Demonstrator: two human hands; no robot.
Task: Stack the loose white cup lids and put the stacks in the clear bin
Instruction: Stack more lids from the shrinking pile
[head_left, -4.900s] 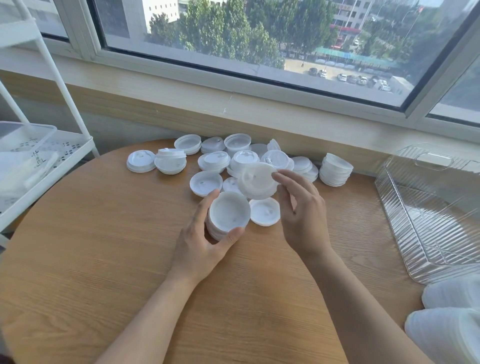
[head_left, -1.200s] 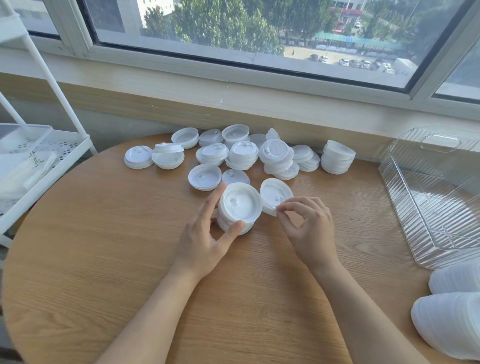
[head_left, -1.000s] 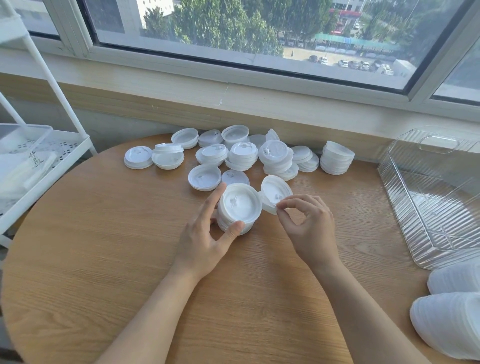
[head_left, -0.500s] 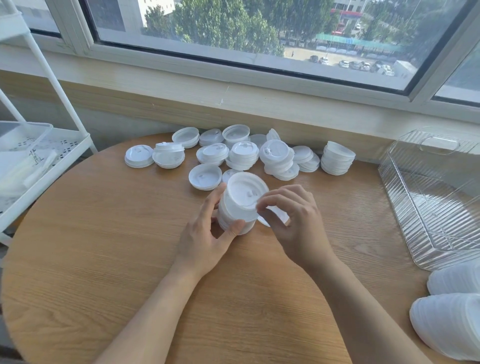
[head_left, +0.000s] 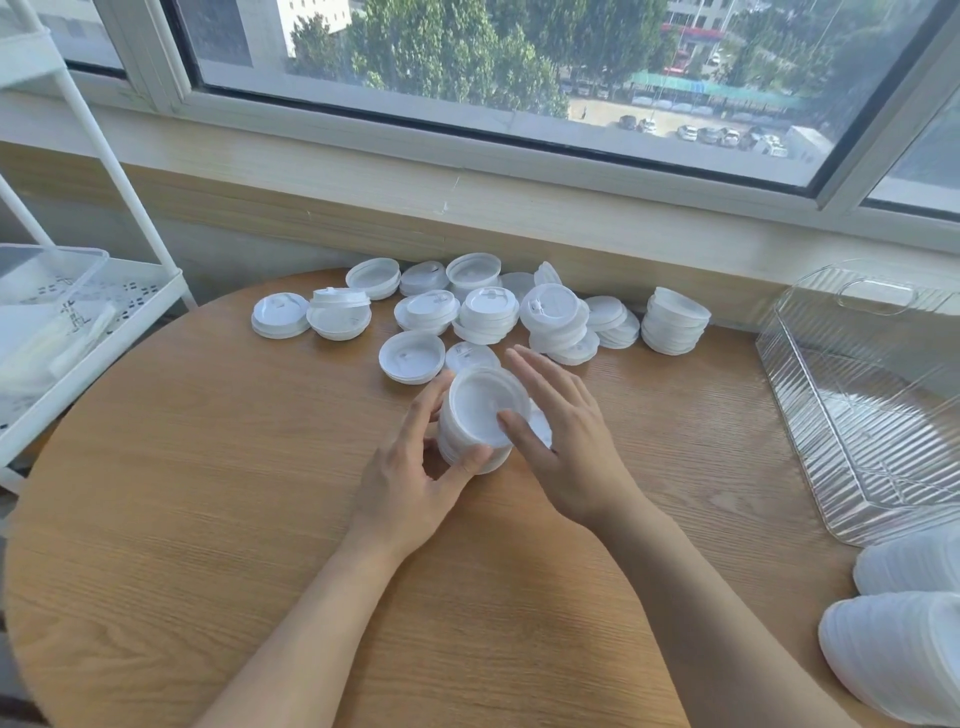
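Lid stack (head_left: 480, 415), mid-desk (head_left: 208, 493): your left hand (head_left: 410, 483) is gripping its side; your right hand (head_left: 566, 447), fingers straight, is pressing its top. Clear bin (head_left: 878, 410) is sitting at right, well apart.

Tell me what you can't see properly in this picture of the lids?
- Head view: how many lids are in the stack; the left hand and right hand cover its sides.
- The lid beside the stack is mostly hidden under the right hand.
- The clear bin is cut off by the right edge.
- The white piles at bottom right are cut off too.
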